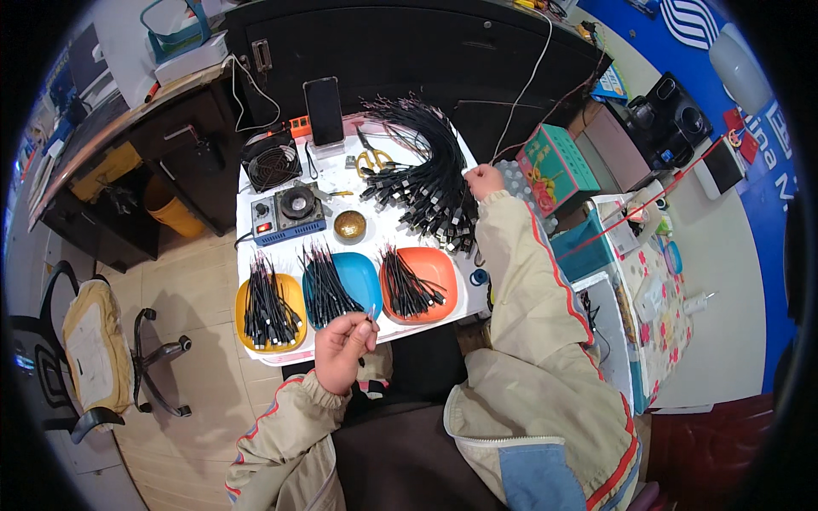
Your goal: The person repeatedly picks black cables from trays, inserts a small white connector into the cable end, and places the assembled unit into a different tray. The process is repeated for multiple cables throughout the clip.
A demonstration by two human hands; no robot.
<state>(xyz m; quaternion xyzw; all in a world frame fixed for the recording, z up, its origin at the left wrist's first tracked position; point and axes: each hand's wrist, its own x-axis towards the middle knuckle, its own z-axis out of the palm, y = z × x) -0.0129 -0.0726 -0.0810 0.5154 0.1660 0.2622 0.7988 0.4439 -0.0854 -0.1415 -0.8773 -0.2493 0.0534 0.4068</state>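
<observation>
My left hand [343, 351]: pinching a thin strand [372, 315]. Blue tray [365, 274]: just beyond it, presumably for easy reach. My right hand [486, 182]: curled beside the USB cable bundle [433, 152]; whether gripping, I cannot tell.

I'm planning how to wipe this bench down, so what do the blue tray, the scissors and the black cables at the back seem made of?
Blue tray: probably smooth moulded plastic, given its even colour and rounded corners.
Scissors: yellow handles look plastic; the darker blades are likely metal.
Black cables: likely plastic or rubber coated, dark and curving; their pale ends suggest metal.
</observation>
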